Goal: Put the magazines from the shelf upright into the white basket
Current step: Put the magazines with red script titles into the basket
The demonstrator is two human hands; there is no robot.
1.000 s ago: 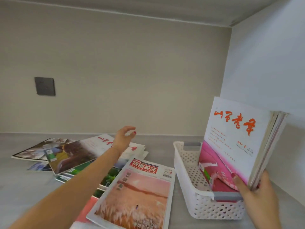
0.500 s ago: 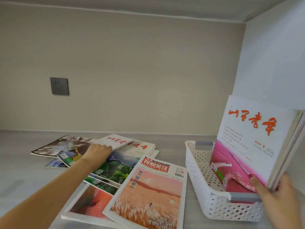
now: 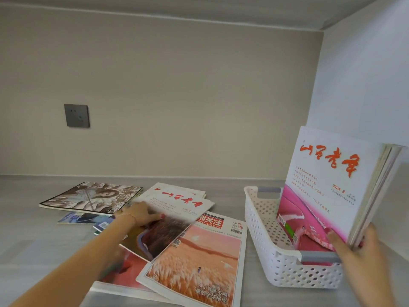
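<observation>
A white perforated basket stands on the shelf at the right. Several magazines stand upright in it, leaning right; the front one is white and pink with red characters. My right hand grips their near lower edge. Left of the basket, several magazines lie flat and overlapping. My left hand rests on a white magazine with red characters and grips its left edge, which is slightly raised. An orange field magazine lies nearest the basket.
A black-and-white magazine lies at the back left with a bluish one under it. A grey wall socket sits on the back wall. The white side wall closes the shelf right behind the basket.
My left hand came down from the air onto the flat pile and took hold of the white magazine's left edge, sliding it right. My right hand kept holding the upright magazines.
</observation>
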